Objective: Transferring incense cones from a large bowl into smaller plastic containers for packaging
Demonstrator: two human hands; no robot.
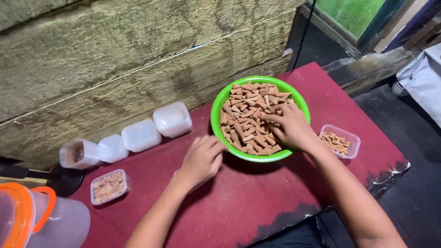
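Right hand: the right hand [288,126] is reaching into the round green plastic bowl [219,106], fingers curled down among the small brown cone-shaped pieces [245,117]; whether the fingertips are pinching a cone cannot be told, since they are buried in the heap.

Left hand: the left hand [201,158] is resting knuckles-up on the dark red cloth-covered table [239,202], just beside the bowl's near rim, fingers loosely bent over a small clear container that is mostly hidden beneath it (only an edge is peeking out); the grip itself cannot be made out.

Bowl: sitting on the table toward the wall, filled with cones.

Right of bowl: a small clear plastic box holding a few cones [339,141], just beside the right wrist.

Left side: a small clear plastic box packed with cones [109,186]; behind it, a row of closed translucent white boxes [140,135] lying along the rough wall.
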